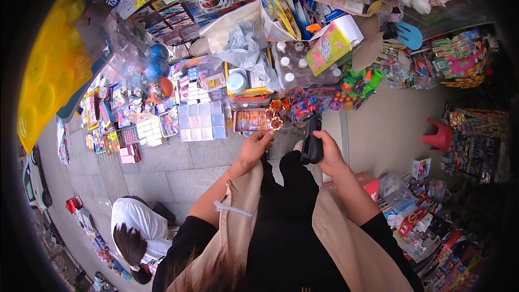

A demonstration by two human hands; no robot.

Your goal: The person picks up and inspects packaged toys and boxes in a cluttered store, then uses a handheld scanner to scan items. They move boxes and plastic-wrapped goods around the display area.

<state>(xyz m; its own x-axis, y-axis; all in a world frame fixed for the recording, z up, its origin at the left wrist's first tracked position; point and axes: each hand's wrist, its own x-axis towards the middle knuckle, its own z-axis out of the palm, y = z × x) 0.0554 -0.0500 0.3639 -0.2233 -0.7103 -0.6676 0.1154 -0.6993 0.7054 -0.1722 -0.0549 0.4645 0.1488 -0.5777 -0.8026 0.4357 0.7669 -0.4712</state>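
Observation:
My left hand (255, 148) has its thumb and fingers pinched together at the lower edge of a shiny red-and-gold ornament (276, 122). Similar glittering pieces sit just beyond it, beside an open pink box of small packets (252, 121). In my right hand (329, 150) is a black handheld device (312, 142), held upright with its long side toward the left; its exact kind is unclear. Past the device lies a heap of red and blue packaged goods (310, 103).
A divided clear-lidded case (202, 121) and wrapped balls (161, 89) are on the left. Bottles with white caps (289, 77) stand behind. To the right is a red plastic stool (437, 134). A person in a grey top (138, 227) crouches at lower left, on grey paving (162, 178).

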